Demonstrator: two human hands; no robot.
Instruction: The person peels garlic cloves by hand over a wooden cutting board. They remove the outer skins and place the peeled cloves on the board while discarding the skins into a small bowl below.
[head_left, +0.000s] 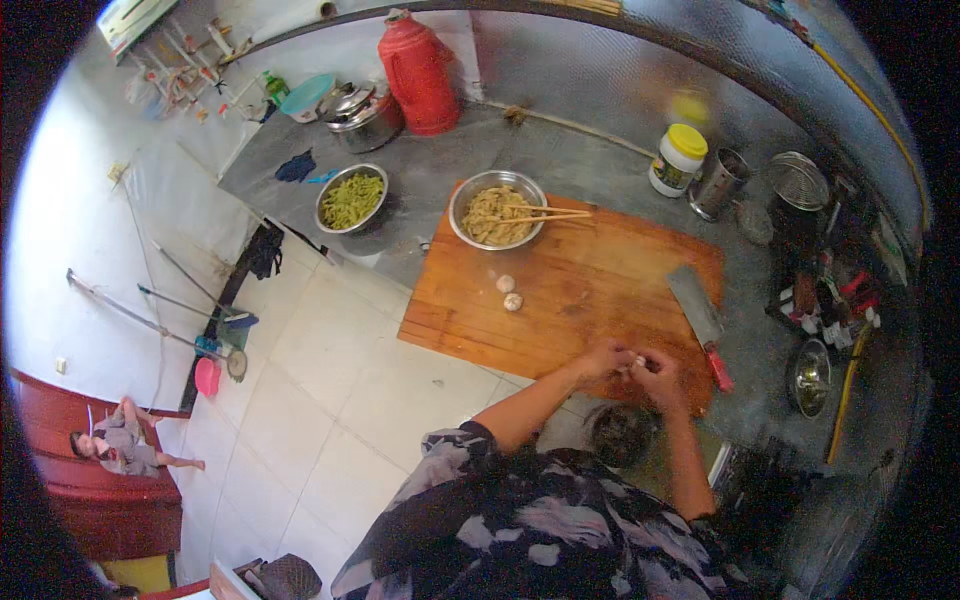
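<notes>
Over the near edge of the wooden cutting board (555, 270), my left hand (606, 360) and my right hand (657, 375) meet around a small pale piece (640, 361), which looks like garlic. My right fingers close on it; the left fingers touch at its side, and what they hold is too small to tell. Two garlic bulbs (506, 283) lie left of centre on the board. A steel bowl of pale strips (489, 217) with chopsticks (551, 215) across its rim stands at the board's far left corner. At right lies a cleaver (694, 304) with a red handle.
A steel bowl of green pieces (350, 199), a lidded pot (364, 120) and a red thermos flask (420, 75) stand on the grey counter. A yellow-lidded jar (677, 161) and a steel cylinder (718, 184) stand behind the board. A person (124, 442) sits far off at left.
</notes>
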